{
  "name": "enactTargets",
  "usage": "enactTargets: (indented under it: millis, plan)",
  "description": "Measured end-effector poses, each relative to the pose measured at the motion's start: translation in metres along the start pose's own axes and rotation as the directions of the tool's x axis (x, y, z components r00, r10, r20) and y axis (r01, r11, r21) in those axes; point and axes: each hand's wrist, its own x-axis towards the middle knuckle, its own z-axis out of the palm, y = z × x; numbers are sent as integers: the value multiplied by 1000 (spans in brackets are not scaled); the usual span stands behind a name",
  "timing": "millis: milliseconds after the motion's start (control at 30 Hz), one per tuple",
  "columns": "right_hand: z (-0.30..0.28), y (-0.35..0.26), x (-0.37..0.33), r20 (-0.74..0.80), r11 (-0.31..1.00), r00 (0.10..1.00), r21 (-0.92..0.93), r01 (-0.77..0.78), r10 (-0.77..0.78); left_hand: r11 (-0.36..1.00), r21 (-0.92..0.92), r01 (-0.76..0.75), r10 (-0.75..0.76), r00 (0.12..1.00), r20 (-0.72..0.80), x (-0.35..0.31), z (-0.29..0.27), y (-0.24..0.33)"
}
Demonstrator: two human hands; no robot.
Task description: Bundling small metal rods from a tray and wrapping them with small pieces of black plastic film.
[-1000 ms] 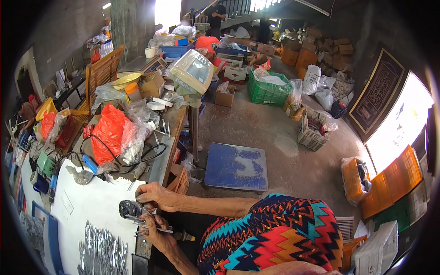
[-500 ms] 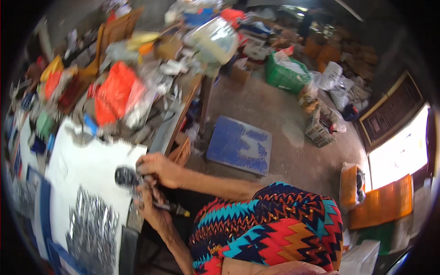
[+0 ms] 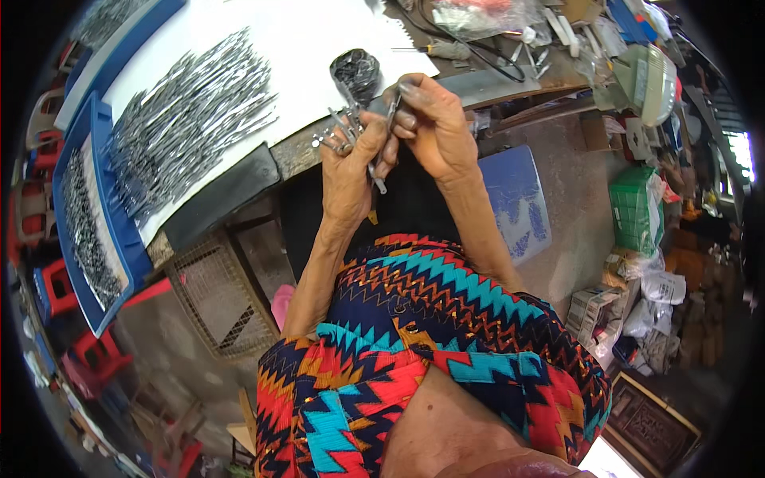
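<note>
Several slim metal rods (image 3: 380, 181) are gathered in my left hand (image 3: 348, 171), their ends poking out between its curled fingers. My right hand (image 3: 443, 131) meets it just to the right, thumb and fingers pinching a thin metal piece (image 3: 394, 103) that passes between the two hands. Just beyond my fingers, a black roll wrapped in shiny film (image 3: 356, 73) rests at the near part of a white sheet (image 3: 315, 32). A broad pile of thin, shiny metal strips (image 3: 191, 111) covers the sheet to the left. Parts of the held pieces are hidden by my fingers.
A blue tray (image 3: 102, 131) of small dark metal pieces stands at the left. A screwdriver (image 3: 446, 51), a black cable (image 3: 478, 56) and plastic bags lie at the bench's far right. A mesh-seated chair (image 3: 219, 295) and a blue board (image 3: 514, 203) are below the bench.
The view has swung toward the left, bringing the blue tray and the strip pile further in. My hands stay close together near the black roll, still holding metal pieces.
</note>
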Motion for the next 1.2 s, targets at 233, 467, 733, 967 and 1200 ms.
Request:
enactTargets:
  millis: [233, 467, 733, 967, 1200]
  plan:
    - [0, 7, 1, 20, 1000, 1000, 19, 15, -15, 999, 38, 17, -17, 1000, -6, -4, -3, 1]
    - [1, 7, 2, 29, 999, 1000, 52, 9, -11, 1000, 26, 11, -10, 999, -34, -6, -2, 0]
    - [3, 9, 3, 42, 999, 999, 34, -5, 3, 1000, -2, 2, -2, 999, -51, -8, -5, 3]
    - [4, 10, 2, 46, 997, 998, -55, 52, -50, 998, 56, -13, 17, 998, -68, -9, -5, 3]
    - [8, 17, -1, 41, 954, 985, -244, 172, -167, 990, 144, 5, 4, 998, -63, -11, -10, 5]
